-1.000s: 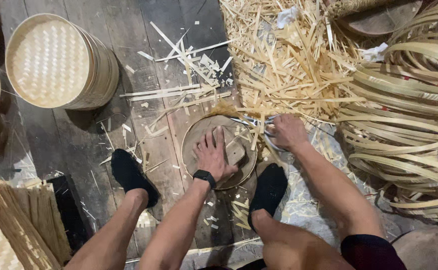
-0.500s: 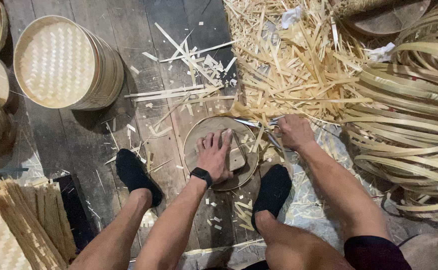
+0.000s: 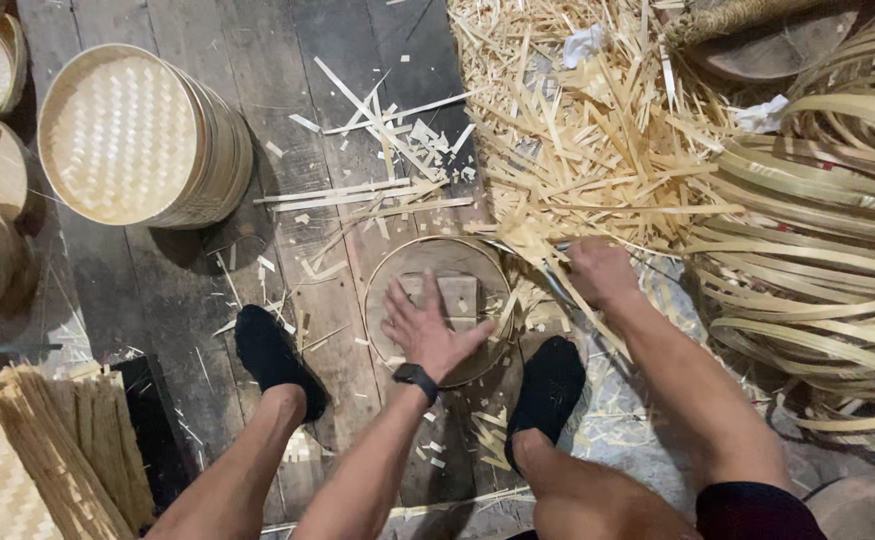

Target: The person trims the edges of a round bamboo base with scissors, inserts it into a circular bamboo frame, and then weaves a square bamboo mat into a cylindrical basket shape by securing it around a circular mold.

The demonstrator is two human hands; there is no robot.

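You are seated low over a dark plank floor (image 3: pixel 257 110), looking down between your knees, feet in black socks set either side of your work. Your left hand (image 3: pixel 427 325) lies flat with fingers spread, pressing on a small wooden block (image 3: pixel 457 297) that sits inside a round bamboo frame (image 3: pixel 382 275) on the floor between your feet; the open palm seems meant to pin block and ring steady. A dark watch bands that wrist.

Your right hand (image 3: pixel 602 272) is curled closed at the frame's right rim, gripping what looks like a thin bamboo strip (image 3: pixel 547 262) running back into the litter; exactly what it pinches is hard to tell.

Behind your right hand spreads a heap of pale bamboo splints (image 3: pixel 597 140), close enough to draw from. To your right, coiled bamboo hoops (image 3: pixel 817 230) are stacked. On your left, well apart, a finished woven steamer basket (image 3: pixel 122 135) lies on its side, with more baskets at the picture's edge, and a bundle of flat strips (image 3: pixel 52 450) rests near your left foot.
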